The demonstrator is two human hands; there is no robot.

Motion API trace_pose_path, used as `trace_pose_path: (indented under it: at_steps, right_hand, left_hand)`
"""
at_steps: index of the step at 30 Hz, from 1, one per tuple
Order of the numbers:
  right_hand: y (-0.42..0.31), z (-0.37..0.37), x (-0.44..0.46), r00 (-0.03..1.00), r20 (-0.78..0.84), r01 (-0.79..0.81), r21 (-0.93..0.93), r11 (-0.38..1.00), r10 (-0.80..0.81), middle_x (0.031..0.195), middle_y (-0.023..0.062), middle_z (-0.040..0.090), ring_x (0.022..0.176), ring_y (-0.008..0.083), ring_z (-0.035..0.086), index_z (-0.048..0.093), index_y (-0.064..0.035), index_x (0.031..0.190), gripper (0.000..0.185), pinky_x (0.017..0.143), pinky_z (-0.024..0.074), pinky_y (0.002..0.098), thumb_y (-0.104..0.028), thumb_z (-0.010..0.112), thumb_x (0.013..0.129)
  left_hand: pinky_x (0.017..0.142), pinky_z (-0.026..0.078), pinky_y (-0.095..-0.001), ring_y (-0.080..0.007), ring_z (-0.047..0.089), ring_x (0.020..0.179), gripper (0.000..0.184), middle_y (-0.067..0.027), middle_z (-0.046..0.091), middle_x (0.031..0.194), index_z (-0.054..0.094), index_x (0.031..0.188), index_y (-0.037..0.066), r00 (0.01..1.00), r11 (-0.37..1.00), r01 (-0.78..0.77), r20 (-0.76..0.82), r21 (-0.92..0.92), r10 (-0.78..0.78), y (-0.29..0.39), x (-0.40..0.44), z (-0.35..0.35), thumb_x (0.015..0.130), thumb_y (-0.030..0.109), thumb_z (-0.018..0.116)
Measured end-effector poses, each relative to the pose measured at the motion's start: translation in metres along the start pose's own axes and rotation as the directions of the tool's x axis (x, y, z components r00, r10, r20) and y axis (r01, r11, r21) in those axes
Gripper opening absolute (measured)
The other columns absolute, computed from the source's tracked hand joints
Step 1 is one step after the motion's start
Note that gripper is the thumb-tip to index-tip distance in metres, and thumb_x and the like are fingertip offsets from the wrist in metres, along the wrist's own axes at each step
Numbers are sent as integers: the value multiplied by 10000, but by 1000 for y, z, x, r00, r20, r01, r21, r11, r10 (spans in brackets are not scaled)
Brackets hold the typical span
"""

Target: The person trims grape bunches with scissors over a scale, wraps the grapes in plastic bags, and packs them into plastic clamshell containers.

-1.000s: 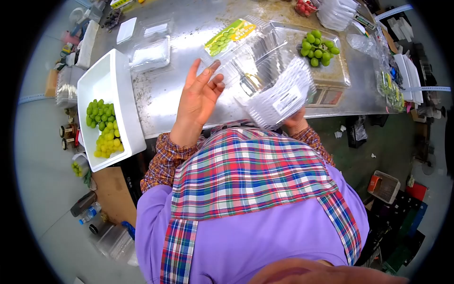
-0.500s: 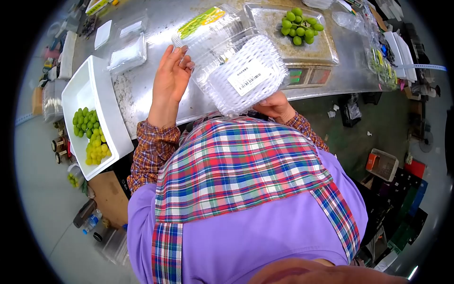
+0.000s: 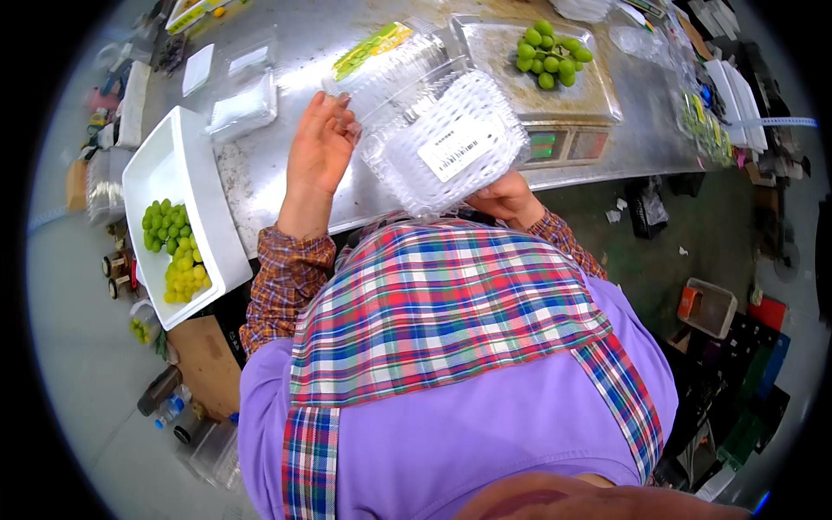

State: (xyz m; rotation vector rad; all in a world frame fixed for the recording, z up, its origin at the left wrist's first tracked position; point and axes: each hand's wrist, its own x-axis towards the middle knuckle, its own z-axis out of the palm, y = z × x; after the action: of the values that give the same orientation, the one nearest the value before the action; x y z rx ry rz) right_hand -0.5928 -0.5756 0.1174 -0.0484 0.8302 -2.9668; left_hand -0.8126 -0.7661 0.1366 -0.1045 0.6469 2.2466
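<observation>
My right hand grips the lower right edge of a clear hinged plastic container, its fingers partly hidden behind it. White foam netting lines the container's near half, and a white barcode label shows there. The lid half tilts away and bears a yellow and green grape label. My left hand is raised at the container's left side, palm turned up, fingers loosely curled and apart, with nothing held in it.
Left is a white foam box with green and yellowish grapes. A metal tray at the upper right bears a green grape bunch. Another lined clear container lies on the metal table.
The container has turned over and moved left, so its barcode label now faces the camera more squarely. My left hand has shifted left beside it. The view has shifted too.
</observation>
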Motion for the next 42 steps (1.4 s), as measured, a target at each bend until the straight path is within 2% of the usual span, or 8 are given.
trace_pose_path:
  at_steps: [5,8,12,16,27,34,37,42]
  right_hand:
    - [-33,14,29,972,-160,124,-283,951,-174,1090,165,621,1034,279,591,557,43,1139,472,941,455,439,70,453,680]
    - [-58,32,56,971,-140,43,-694,719,-194,1028,160,642,952,264,616,598,44,1028,378,858,477,361,74,432,689]
    - [-48,73,92,969,235,224,-966,-127,-78,938,148,661,859,285,638,632,-40,1009,374,754,503,359,67,450,699]
    - [15,42,112,958,101,250,-751,-612,267,827,132,661,798,307,650,639,-74,874,170,676,514,413,-66,562,723]
    - [43,25,103,885,10,329,-721,-610,466,886,126,641,845,307,625,665,-43,872,211,697,508,418,-165,653,700]
    - [5,58,132,994,-9,-40,-955,293,106,1226,177,557,1133,283,541,499,-15,1282,582,899,476,369,-347,660,831]
    - [-9,59,141,977,8,-188,-433,881,213,1402,163,410,1242,296,465,234,-57,1452,678,1009,412,437,-417,498,940]
    - [1,46,141,986,4,-160,343,925,169,1344,143,481,1227,299,458,477,-64,1275,489,1046,337,479,-433,446,955]
  left_hand:
    - [766,511,-359,-272,606,906,786,-241,513,1216,194,1436,80,981,757,59,-177,650,75,22,-22,15,845,228,690]
    - [803,508,-409,-286,608,983,648,-168,545,1221,430,1327,65,909,-72,-109,128,992,396,73,-6,-34,779,232,732]
    - [892,468,-427,-281,556,1083,452,-103,575,1194,595,1170,93,735,-834,-17,572,552,364,147,15,-74,733,128,705]
    - [890,451,-421,-279,533,1087,272,-78,622,1085,624,1054,122,858,-962,96,469,256,210,170,40,-106,784,96,598]
    - [717,478,-408,-334,625,861,178,-171,650,925,597,1021,56,732,-765,-106,571,636,373,238,20,-41,892,149,517]
    - [864,471,-332,-203,590,1005,357,-74,605,1153,488,1255,0,886,610,-449,235,653,400,186,-74,7,935,153,528]
    - [889,469,-350,-187,568,1054,424,-84,575,1218,428,1319,15,925,841,-370,72,394,373,126,-104,11,939,171,528]
    - [1073,330,-485,-300,402,1289,491,-132,420,1401,338,1398,15,971,965,-217,138,150,197,79,-99,-12,959,212,436]
